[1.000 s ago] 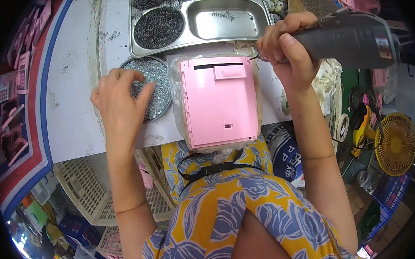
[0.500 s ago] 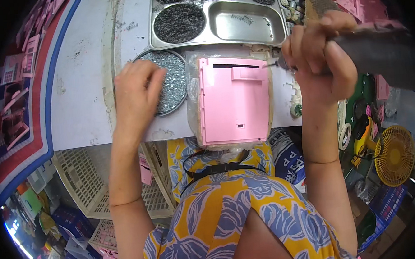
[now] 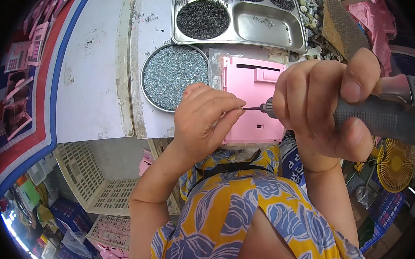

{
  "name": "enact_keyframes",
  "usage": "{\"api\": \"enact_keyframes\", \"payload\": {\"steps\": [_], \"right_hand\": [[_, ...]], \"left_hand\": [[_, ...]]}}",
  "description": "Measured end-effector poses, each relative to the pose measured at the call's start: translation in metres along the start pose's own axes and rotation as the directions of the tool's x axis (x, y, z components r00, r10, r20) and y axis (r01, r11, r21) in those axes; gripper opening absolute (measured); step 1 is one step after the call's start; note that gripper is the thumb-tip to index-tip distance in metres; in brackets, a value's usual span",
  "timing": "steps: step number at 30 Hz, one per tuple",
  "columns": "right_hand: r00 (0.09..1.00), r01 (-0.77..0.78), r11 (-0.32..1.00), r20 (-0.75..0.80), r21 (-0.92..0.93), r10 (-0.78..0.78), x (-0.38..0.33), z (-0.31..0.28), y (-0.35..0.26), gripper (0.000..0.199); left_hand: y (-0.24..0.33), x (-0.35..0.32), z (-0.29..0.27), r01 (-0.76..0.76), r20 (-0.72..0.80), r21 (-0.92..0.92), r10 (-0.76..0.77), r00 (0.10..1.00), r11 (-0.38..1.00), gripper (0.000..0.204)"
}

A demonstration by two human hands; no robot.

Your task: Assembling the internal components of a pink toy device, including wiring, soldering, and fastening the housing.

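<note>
My right hand (image 3: 329,103) is wrapped round a dark grey electric screwdriver (image 3: 378,119), its thin bit pointing left. At the bit's tip, the thumb and fingers of my left hand (image 3: 204,118) are pinched together; whatever small thing they hold is hidden. Both hands are raised above a flat pink plastic housing (image 3: 243,91) with a long slot near its far edge. This lies on clear plastic wrap, and my hands and the tool cover part of it. Just beyond my left hand is a round metal dish (image 3: 144,88) of small silvery screws (image 3: 175,74).
A steel compartment tray (image 3: 301,29) with dark springs (image 3: 203,18) stands at the back. Small parts and a brown cardboard piece (image 3: 343,26) lie to its right. Below the table's left part is a cream plastic crate (image 3: 85,184); a yellow fan (image 3: 396,165) is at right.
My left hand has come away from the screw dish, rightward to the screwdriver's tip. My right hand has brought the screwdriver nearer. The whole view has shifted slightly.
</note>
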State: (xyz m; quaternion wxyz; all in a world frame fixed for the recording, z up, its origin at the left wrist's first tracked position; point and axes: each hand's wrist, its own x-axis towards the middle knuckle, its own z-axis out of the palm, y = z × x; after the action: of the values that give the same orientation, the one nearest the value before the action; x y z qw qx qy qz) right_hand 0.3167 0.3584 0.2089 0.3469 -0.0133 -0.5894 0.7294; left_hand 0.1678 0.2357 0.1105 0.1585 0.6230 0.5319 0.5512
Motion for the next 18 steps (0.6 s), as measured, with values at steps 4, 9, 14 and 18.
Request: {"api": "enact_keyframes", "payload": {"steps": [4, 9, 14, 18], "right_hand": [[1.0, -0.003, 1.0, -0.009, 0.012, 0.003, -0.002, 0.001, 0.004, 0.027], [1.0, 0.006, 0.998, -0.03, 0.067, -0.004, -0.002, 0.003, 0.008, 0.026], [0.999, 0.046, 0.999, -0.007, 0.011, -0.046, 0.007, -0.005, 0.027, 0.025], [0.991, 0.119, 0.991, -0.047, -0.066, -0.122, 0.025, -0.039, 0.069, 0.022]], "left_hand": [[-0.003, -0.004, 0.001, 0.003, -0.029, -0.061, -0.005, 1.0, 0.998, 0.018], [-0.003, -0.004, -0.001, -0.069, -0.052, 0.006, 0.07, 0.996, 0.998, 0.018], [-0.008, -0.008, -0.007, 0.056, -0.103, 0.027, -0.053, 0.993, 0.998, 0.013], [-0.023, -0.006, -0.015, 0.316, -0.24, -0.109, -0.333, 0.912, 0.942, 0.009]]}}
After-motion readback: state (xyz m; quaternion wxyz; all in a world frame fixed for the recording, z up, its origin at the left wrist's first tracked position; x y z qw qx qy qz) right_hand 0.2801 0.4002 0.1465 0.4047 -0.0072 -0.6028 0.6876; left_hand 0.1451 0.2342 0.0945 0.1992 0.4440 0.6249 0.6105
